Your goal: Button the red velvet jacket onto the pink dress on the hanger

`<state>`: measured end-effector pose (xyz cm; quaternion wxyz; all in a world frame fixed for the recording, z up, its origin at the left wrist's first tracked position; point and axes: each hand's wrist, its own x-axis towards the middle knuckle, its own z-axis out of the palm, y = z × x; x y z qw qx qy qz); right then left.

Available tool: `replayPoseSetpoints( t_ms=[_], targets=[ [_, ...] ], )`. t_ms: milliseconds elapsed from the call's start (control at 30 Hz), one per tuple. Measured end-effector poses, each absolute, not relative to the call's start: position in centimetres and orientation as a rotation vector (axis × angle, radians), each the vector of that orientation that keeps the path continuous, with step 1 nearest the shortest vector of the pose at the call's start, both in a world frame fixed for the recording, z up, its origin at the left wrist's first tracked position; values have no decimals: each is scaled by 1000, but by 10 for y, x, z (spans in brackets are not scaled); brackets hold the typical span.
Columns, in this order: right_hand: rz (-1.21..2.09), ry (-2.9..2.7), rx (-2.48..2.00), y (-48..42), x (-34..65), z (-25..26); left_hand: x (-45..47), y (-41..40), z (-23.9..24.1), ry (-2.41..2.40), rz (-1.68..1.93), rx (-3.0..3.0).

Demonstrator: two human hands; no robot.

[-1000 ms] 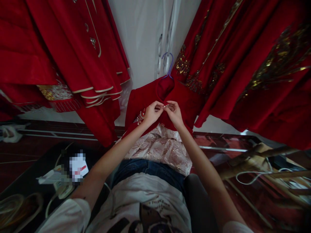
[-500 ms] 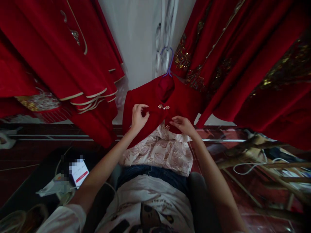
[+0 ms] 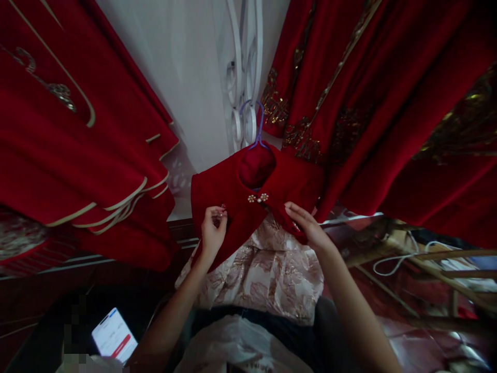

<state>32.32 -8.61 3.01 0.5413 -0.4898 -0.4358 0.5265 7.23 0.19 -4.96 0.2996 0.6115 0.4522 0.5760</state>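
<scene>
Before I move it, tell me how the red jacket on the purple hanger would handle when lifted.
The red jacket looks floppy: its front falls open below the beaded clasp. The purple hanger at its neck probably steadies its shoulders. Those beads might snag.

I can read no word, brand or number here. On the phone (image 3: 111, 331) at my near left, the small lines of text and the red bar (image 3: 121, 346) are too blurred to make out. At the near edge, my shirt's (image 3: 236, 342) dark lettering is cut off, illegible.
</scene>
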Motion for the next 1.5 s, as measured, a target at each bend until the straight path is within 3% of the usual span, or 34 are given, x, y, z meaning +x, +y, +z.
replayPoseSetpoints(
  t_ms=[333, 667, 1133, 1500],
  targets=[
    [725, -1245, -1267, -73, 285, -3, 111, -25, -29, 1309, 1543, 1222],
    [865, -1429, -1298, -40, 285, 6, 121, -26, -8, 1402, 1373, 1350],
    [1148, -1003, -1162, -56, 241, -1, 86, -49, 9, 1313, 1321, 1486],
    [979, -1012, -1188, -62, 218, -7, 78, -49, 1, 1303, 1423, 1508]
  ],
)
